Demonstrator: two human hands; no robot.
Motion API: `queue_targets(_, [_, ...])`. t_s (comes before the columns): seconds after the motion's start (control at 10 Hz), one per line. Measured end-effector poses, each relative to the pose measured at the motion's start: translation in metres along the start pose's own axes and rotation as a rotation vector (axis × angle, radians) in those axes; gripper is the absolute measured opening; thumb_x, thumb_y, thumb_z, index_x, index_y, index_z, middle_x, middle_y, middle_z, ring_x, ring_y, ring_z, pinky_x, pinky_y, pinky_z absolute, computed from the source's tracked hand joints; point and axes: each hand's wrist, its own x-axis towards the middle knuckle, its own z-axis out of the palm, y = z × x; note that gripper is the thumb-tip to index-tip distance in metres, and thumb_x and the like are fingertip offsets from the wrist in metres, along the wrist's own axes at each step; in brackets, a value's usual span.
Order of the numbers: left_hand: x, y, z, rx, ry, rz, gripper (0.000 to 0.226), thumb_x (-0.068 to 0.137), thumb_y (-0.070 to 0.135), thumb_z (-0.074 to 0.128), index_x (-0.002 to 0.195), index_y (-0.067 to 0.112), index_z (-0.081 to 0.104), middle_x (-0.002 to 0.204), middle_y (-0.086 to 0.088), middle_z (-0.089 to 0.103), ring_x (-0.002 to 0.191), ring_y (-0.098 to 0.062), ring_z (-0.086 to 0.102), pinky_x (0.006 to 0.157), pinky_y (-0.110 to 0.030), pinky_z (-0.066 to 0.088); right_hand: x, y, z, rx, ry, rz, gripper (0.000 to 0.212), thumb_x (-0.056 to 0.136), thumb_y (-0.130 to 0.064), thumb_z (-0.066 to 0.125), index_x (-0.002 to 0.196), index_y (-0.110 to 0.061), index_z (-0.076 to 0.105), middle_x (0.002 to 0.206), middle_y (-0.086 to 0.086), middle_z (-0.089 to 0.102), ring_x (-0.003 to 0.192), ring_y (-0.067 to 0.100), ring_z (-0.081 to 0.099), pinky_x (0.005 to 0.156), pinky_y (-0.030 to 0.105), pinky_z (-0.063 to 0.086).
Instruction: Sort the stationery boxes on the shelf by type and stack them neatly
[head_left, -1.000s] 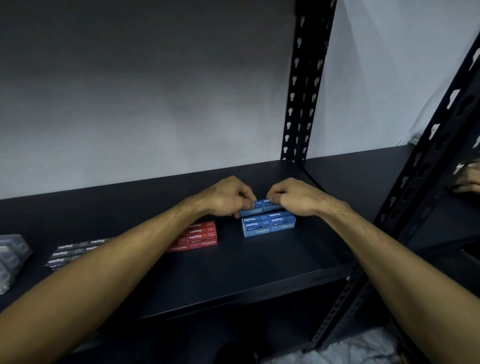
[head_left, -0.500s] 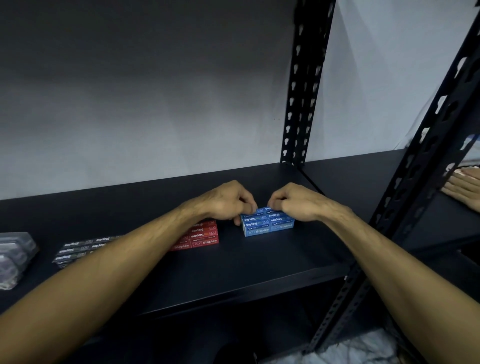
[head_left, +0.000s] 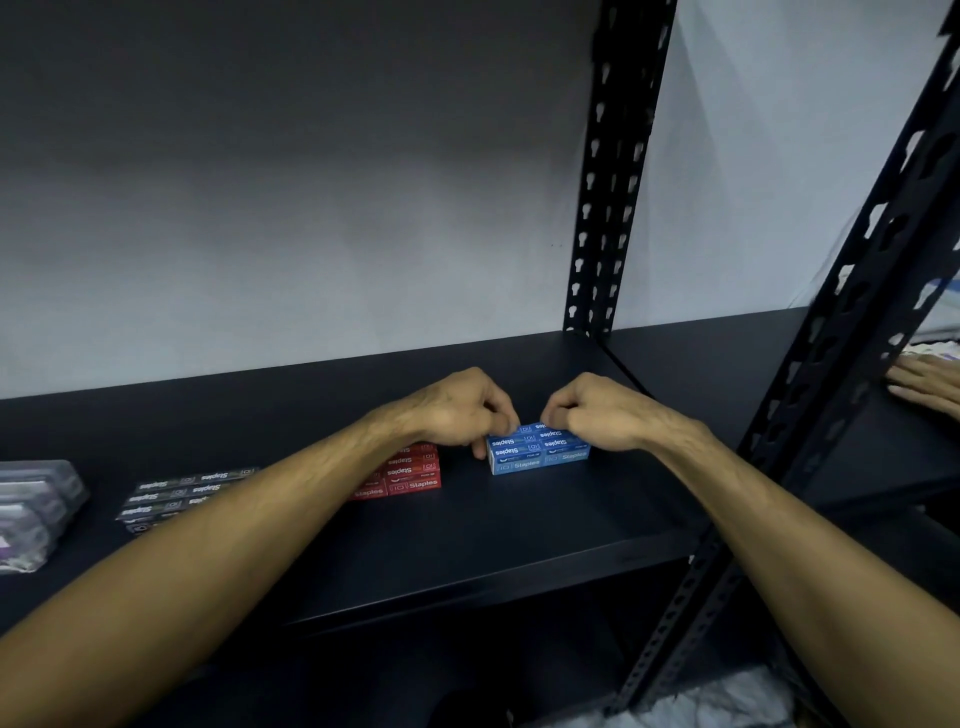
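Blue staple boxes under both hands, left hand and right hand fingers seemingly pinching the top box

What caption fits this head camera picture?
Both hands square up blue staple boxes beside red ones.

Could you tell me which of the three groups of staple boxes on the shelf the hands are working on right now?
The blue staple boxes, rightmost of the three groups: both the left hand and right hand rest on them, while the red and black groups lie untouched.
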Motion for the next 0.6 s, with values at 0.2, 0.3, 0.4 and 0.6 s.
queue_targets(0.2, [-0.001,0.0,-0.001,0.025,0.008,-0.009,0.016,0.094,0.02,0.059,0.101,0.018,0.073,0.093,-0.002,0.075,0.068,-0.013,0.07,0.058,-0.019,0.048,-0.001,0.001,0.001,-0.007,0.006,0.009,0.021,0.096,-0.025,0.051,0.097,-0.031,0.071,0.094,-0.018,0.065,0.088,-0.002,0.058,0.068,0.017,0.04])
queue_targets(0.3, [-0.007,0.002,-0.003,0.057,0.048,0.003,0.016,0.094,0.024,0.061,0.105,0.019,0.072,0.096,0.004,0.073,0.067,-0.007,0.067,0.068,-0.021,0.051,-0.003,0.001,0.002,-0.015,0.057,-0.008,0.018,0.096,-0.03,0.053,0.099,-0.031,0.07,0.099,-0.014,0.065,0.091,0.001,0.059,0.074,0.022,0.045])
queue_targets(0.4, [-0.019,0.007,-0.008,0.075,0.192,0.019,0.02,0.092,0.028,0.064,0.11,0.022,0.071,0.102,0.008,0.07,0.087,-0.002,0.064,0.085,-0.025,0.052,-0.008,-0.004,0.003,-0.167,0.216,-0.019,0.023,0.096,-0.037,0.052,0.107,-0.025,0.068,0.097,-0.012,0.058,0.093,0.01,0.058,0.085,0.034,0.05])
queue_targets(0.6, [-0.097,0.023,0.023,-0.071,0.687,0.312,0.015,0.091,0.023,0.064,0.104,0.022,0.073,0.093,0.008,0.066,0.083,-0.002,0.061,0.078,-0.018,0.047,-0.07,-0.031,0.045,-0.156,0.663,-0.291,0.02,0.096,-0.037,0.051,0.1,-0.027,0.067,0.1,-0.011,0.055,0.097,0.01,0.053,0.08,0.031,0.045])
